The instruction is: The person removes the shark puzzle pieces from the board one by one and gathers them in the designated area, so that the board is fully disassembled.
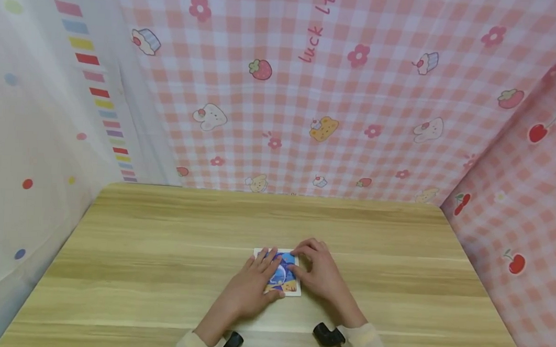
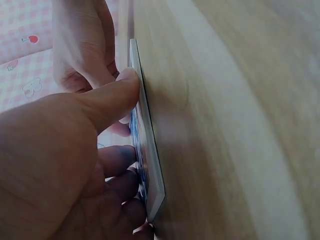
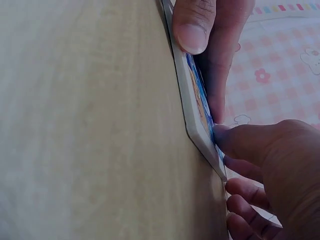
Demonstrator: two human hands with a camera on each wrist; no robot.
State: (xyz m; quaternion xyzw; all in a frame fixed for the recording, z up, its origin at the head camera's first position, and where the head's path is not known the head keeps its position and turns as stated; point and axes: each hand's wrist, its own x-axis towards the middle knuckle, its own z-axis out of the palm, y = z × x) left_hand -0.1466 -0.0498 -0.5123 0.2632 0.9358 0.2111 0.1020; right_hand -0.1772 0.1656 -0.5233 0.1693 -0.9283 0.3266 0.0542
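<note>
A small, flat, square picture board (image 1: 292,286) with a white border and a blue and orange print lies on the table. The left hand (image 1: 252,283) lies across its left part with fingers outstretched, covering much of the print. Along the near edge rests the left thumb (image 2: 122,95). At the right side, the right hand (image 1: 319,270) touches the board with its thumb (image 3: 240,140) on the printed face. The right index fingertip is by the far right corner, and the other fingers bend loosely beyond the edge. Whether the board has separate pieces cannot be made out.
The wood-grain table (image 1: 162,230) extends around the board. Behind it hangs a pink checked cloth (image 1: 282,100), with a dotted white cloth (image 1: 39,145) at left and another checked cloth (image 1: 530,218) at right. Black devices (image 1: 328,334) sit at both wrists.
</note>
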